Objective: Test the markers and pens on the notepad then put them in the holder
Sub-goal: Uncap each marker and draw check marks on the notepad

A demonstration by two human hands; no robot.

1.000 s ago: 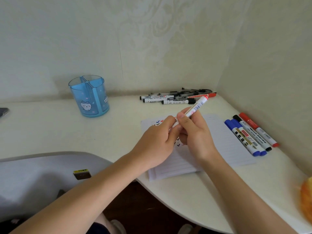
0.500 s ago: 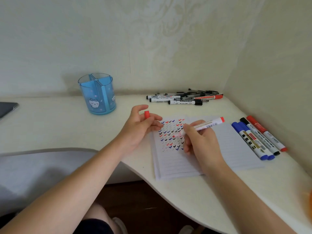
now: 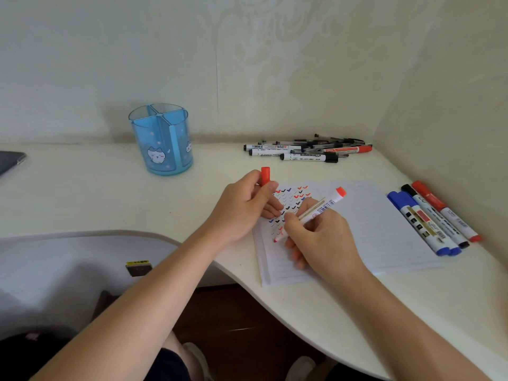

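My right hand (image 3: 319, 237) grips a white marker with a red end (image 3: 324, 206), its red tip down on the lined notepad (image 3: 379, 237) among rows of red, blue and black check marks. My left hand (image 3: 242, 207) pinches the marker's red cap (image 3: 265, 176) and rests on the notepad's upper left corner. The blue see-through holder (image 3: 162, 140) with several compartments stands empty at the back left. A pile of pens and markers (image 3: 305, 149) lies by the back wall. Several thick markers (image 3: 431, 218), blue, black and red, lie side by side right of the notepad.
The white desk (image 3: 82, 193) ends in a curved front edge. A grey chair back (image 3: 68, 265) sits below it on the left. A dark device (image 3: 11, 160) lies at the far left edge. Walls close the desk behind and on the right.
The cap came off the red marker; my left hand carried it away to the left. My right hand lowered the marker's tip onto the notepad and moved down the page.
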